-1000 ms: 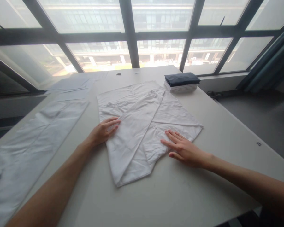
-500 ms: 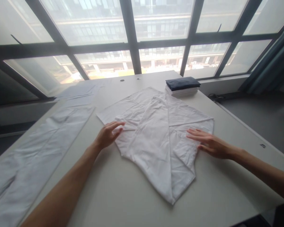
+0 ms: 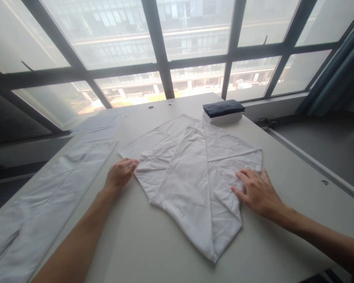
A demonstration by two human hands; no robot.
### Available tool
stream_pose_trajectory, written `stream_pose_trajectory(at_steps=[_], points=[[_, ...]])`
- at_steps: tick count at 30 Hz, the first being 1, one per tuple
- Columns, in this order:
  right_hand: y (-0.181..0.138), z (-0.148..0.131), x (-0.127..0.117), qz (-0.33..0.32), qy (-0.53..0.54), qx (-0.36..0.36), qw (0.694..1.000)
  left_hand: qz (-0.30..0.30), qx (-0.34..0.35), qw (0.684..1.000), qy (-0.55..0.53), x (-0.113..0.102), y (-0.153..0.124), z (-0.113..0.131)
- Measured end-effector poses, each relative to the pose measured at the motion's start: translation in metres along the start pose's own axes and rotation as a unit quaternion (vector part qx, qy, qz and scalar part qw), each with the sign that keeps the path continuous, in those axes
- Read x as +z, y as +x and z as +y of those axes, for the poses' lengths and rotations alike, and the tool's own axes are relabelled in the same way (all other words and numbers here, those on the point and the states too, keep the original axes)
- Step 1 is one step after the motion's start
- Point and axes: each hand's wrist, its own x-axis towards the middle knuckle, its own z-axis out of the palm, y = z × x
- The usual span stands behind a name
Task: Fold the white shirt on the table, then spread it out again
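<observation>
A white garment [image 3: 191, 165], partly folded with a flap lying diagonally over its middle, is spread on the pale table [image 3: 153, 243]. My left hand [image 3: 119, 175] is at the garment's left edge. Its fingers are curled and the fingertips pinch the fabric there. My right hand [image 3: 255, 188] rests on the garment's right edge near a corner, fingers apart and lying on the cloth. The garment's lower end tapers to a point toward the near table edge.
A stack of folded clothes [image 3: 223, 110], dark one on top, stands at the far side of the table. Long white cloths [image 3: 47, 184] lie flat along the table's left side. Large windows rise behind, and the table's right edge drops to a grey floor.
The garment has turned on the table, so its lower point now lies further right. My right hand slid out to the right edge. My left hand's fingers went from stretched to curled.
</observation>
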Motion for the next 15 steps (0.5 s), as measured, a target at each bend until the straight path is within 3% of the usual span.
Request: stream_pose_trajectory(at_steps=[8,11,15], points=[[0.017,0.038,-0.004,-0.04,-0.013,0.007,0.999,-0.017,0.103,0.984,0.142,-0.026,-0.036,0.038],[0.033,0.049,-0.006,-0.052,-0.025,0.012,0.998,-0.042,0.134,0.978,0.154,-0.035,-0.063,0.056],[0.056,0.053,-0.006,-0.058,-0.026,-0.024,0.998,-0.066,0.108,0.981,0.148,-0.048,-0.11,0.076]])
